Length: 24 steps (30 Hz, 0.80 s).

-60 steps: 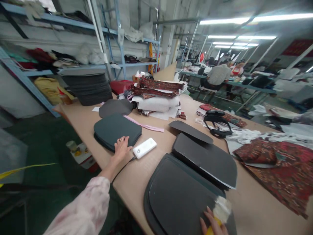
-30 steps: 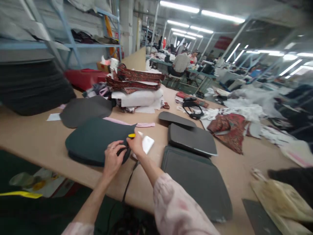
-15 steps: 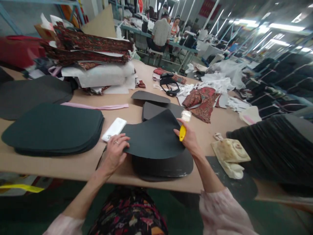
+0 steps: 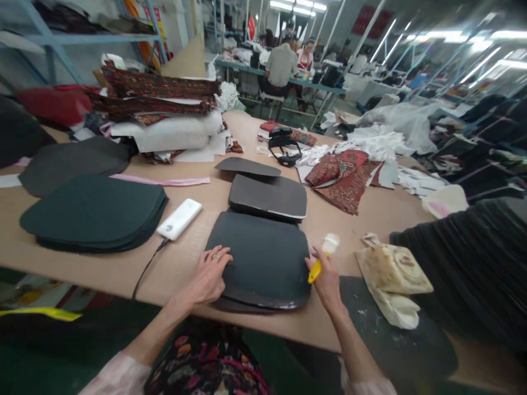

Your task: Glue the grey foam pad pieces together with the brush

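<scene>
dark seat-shaped pad: lower centre of frame, flat on the wooden table, atop another dark piece whose edge shows beneath.
left hand: on the pad's left edge, fingers spread and laid flat, holding nothing.
right hand: at the pad's right edge, fingers curled around a yellow-handled tool with a pale tip.
second dark pad: just behind, centre of frame.
stack of dark pads: left of frame.
white power bank: between stack and pad, cable trailing off the table edge.
cream cloth bundle: right of the right hand.
patterned red fabric: centre right.
piled fabric stack: upper left.
black headset: upper centre.
</scene>
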Available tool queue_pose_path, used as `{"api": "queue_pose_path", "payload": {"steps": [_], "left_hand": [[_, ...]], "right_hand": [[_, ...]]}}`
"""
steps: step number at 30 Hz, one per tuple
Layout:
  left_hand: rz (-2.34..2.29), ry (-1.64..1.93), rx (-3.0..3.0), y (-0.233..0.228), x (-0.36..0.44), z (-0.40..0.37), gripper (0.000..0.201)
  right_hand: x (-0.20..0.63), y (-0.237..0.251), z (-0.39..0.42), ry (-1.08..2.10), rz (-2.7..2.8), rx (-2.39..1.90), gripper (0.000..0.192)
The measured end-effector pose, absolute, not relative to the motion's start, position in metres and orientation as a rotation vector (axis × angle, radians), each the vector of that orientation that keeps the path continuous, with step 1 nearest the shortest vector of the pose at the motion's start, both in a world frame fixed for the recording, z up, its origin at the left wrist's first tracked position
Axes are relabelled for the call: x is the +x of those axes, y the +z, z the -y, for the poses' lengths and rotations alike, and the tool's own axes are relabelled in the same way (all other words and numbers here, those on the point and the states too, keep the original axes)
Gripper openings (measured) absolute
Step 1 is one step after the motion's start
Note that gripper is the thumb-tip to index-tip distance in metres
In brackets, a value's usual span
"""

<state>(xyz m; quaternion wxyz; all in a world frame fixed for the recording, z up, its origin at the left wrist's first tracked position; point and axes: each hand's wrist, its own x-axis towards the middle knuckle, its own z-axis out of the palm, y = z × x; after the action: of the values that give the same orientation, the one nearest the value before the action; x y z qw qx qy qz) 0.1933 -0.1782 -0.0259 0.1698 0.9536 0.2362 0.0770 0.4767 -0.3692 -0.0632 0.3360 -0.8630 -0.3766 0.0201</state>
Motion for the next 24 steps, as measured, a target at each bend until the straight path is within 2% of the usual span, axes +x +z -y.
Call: {"api": "queue_pose_path", "payload": {"steps": [2, 5, 10, 14, 17, 20, 24], "left_hand": [[-0.851, 0.407, 2.679, -0.019, 0.197, 0.179, 0.058], [-0.999, 0.682, 2.610, -0.018, 0.232, 0.173, 0.052], [-0.787, 0.611, 2.636, -0.019, 0.332, 0.144, 0.043], [-0.749, 0.622, 2.657, -0.014, 0.375, 0.088, 0.046], [-0.979, 0.734, 2.670, -0.009, 0.378, 0.023, 0.055], [-1.222, 0.681, 2.695, -0.009, 0.375, -0.044, 0.067], [-1.196, 0.651, 2.790, -0.021, 0.378, -0.101, 0.072]], "right_hand": [[0.482, -0.051, 0.375, -0.054, 0.977, -2.248, 0.051], [0.493, -0.017, 0.370, -0.032, 0.920, -2.193, 0.058], [0.510, 0.034, 0.311, 0.150, 0.768, -2.095, 0.061], [0.526, 0.035, 0.242, 0.385, 0.706, -1.808, 0.061], [0.540, 0.025, 0.198, 0.418, 0.772, -1.672, 0.060], [0.557, 0.014, 0.159, 0.191, 0.998, -1.795, 0.049], [0.573, 0.000, 0.104, -0.325, 1.532, -1.999, 0.029]]}}
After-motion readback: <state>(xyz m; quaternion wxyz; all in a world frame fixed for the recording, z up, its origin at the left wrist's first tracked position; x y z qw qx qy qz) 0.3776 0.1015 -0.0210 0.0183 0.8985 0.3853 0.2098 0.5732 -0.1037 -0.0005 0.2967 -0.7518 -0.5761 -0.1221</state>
